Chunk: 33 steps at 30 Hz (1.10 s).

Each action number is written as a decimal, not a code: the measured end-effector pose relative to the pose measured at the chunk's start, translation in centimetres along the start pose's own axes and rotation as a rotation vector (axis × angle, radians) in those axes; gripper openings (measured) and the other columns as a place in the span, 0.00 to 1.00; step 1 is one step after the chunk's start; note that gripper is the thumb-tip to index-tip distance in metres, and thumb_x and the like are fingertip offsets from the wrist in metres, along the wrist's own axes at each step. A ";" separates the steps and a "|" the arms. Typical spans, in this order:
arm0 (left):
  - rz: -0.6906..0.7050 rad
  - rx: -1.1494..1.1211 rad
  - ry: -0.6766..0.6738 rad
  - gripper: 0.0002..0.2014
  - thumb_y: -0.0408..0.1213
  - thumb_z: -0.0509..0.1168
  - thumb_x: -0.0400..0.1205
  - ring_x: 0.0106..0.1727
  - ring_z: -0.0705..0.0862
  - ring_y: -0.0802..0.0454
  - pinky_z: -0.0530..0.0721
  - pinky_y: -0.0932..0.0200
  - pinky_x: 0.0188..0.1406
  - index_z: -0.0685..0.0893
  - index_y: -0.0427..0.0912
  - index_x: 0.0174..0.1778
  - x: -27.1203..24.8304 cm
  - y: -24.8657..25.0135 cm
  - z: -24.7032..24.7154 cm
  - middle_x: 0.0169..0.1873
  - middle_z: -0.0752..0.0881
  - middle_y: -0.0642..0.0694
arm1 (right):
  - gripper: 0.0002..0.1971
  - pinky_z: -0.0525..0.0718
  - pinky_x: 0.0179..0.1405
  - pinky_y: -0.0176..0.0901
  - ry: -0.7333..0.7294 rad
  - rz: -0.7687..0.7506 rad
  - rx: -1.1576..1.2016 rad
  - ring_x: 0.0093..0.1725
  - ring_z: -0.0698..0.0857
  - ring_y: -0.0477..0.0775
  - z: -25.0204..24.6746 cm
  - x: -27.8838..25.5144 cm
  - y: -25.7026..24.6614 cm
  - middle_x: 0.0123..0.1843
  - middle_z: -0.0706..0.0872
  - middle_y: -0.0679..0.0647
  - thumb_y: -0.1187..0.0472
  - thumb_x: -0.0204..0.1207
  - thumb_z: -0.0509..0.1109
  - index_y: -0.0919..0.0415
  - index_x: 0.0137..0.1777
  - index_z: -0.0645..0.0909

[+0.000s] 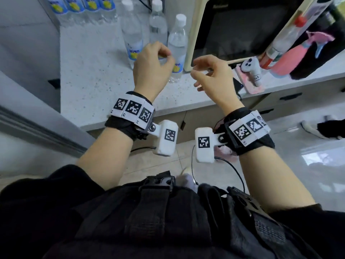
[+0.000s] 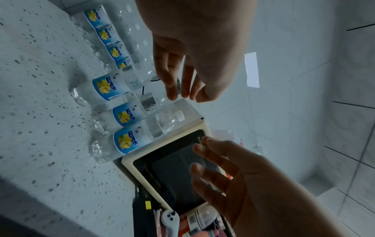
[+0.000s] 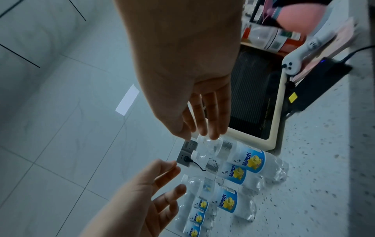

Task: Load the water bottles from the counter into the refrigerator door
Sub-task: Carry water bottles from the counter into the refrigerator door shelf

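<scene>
Three clear water bottles with blue and yellow labels stand together on the speckled white counter (image 1: 93, 75), left of the microwave: one at the left (image 1: 131, 36), one behind (image 1: 158, 25) and one at the right (image 1: 178, 43). Several more bottles (image 1: 82, 6) line the back wall. My left hand (image 1: 164, 57) hovers in front of the three bottles, fingers loosely curled and holding nothing. My right hand (image 1: 197, 71) hangs beside it, also relaxed and holding nothing. The left wrist view shows the left fingers (image 2: 172, 86) above the bottles (image 2: 125, 115), not touching them. The right fingers (image 3: 205, 125) hang free above a bottle (image 3: 249, 160).
A cream microwave (image 1: 242, 28) stands right of the bottles. A white controller (image 1: 250, 70) lies on a pink pad, with a pink spray bottle (image 1: 291, 57) and a black charger beyond. A wall socket (image 3: 186, 154) sits behind the bottles. A white panel with a grey strip (image 1: 28, 118) is at the left.
</scene>
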State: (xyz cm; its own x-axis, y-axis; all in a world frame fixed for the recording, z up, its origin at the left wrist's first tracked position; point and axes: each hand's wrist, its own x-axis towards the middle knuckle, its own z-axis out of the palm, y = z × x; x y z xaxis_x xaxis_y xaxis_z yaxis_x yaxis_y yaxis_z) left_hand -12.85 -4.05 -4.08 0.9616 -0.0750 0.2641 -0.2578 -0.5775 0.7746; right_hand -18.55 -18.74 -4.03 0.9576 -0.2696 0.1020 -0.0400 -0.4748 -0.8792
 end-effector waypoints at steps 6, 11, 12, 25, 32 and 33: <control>-0.116 0.030 0.091 0.09 0.35 0.65 0.75 0.52 0.85 0.50 0.81 0.60 0.49 0.84 0.43 0.50 6.4 -0.6 3.0 0.50 0.88 0.46 | 0.19 0.90 0.48 0.55 -0.065 -0.062 -0.044 0.50 0.88 0.60 -0.1 9.0 1.8 0.61 0.84 0.53 0.60 0.70 0.71 0.59 0.61 0.80; -0.153 0.089 0.149 0.13 0.35 0.64 0.78 0.59 0.82 0.49 0.79 0.57 0.58 0.82 0.43 0.58 10.6 -0.8 4.2 0.58 0.85 0.45 | 0.24 0.89 0.38 0.42 -0.136 -0.143 -0.004 0.52 0.87 0.62 0.3 15.3 1.8 0.69 0.78 0.55 0.61 0.73 0.70 0.60 0.70 0.73; -0.156 0.101 0.157 0.14 0.36 0.64 0.78 0.61 0.81 0.49 0.78 0.57 0.59 0.81 0.43 0.59 11.2 -0.8 4.2 0.59 0.85 0.45 | 0.25 0.89 0.38 0.41 -0.156 -0.146 -0.004 0.52 0.87 0.63 0.5 16.3 1.7 0.70 0.78 0.55 0.60 0.73 0.70 0.60 0.71 0.72; -0.221 0.071 -0.087 0.26 0.44 0.68 0.73 0.57 0.83 0.35 0.85 0.40 0.56 0.76 0.45 0.68 19.8 -2.6 5.9 0.64 0.79 0.36 | 0.14 0.89 0.43 0.60 -0.293 -0.134 -0.140 0.39 0.87 0.66 3.9 21.8 2.3 0.48 0.87 0.65 0.60 0.65 0.76 0.62 0.50 0.81; -0.211 0.102 -0.041 0.18 0.40 0.75 0.69 0.54 0.82 0.39 0.82 0.49 0.53 0.83 0.38 0.51 20.8 -4.2 6.4 0.54 0.82 0.34 | 0.17 0.77 0.29 0.47 -0.236 -0.179 -0.224 0.36 0.79 0.57 4.5 21.9 2.6 0.38 0.76 0.55 0.57 0.60 0.81 0.61 0.37 0.75; -0.221 0.108 -0.035 0.19 0.42 0.75 0.68 0.53 0.82 0.39 0.83 0.48 0.52 0.82 0.37 0.51 20.5 -4.2 6.4 0.54 0.82 0.34 | 0.18 0.79 0.24 0.50 -0.239 -0.164 -0.197 0.34 0.79 0.57 4.4 21.7 2.7 0.35 0.76 0.54 0.57 0.60 0.81 0.61 0.38 0.73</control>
State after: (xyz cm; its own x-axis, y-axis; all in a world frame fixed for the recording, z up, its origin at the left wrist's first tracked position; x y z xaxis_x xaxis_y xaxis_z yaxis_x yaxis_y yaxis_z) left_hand 8.60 -8.40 -5.62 0.9967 0.0356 0.0730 -0.0308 -0.6661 0.7452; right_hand 3.41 -22.20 -6.21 0.9947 0.0166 0.1018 0.0878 -0.6543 -0.7511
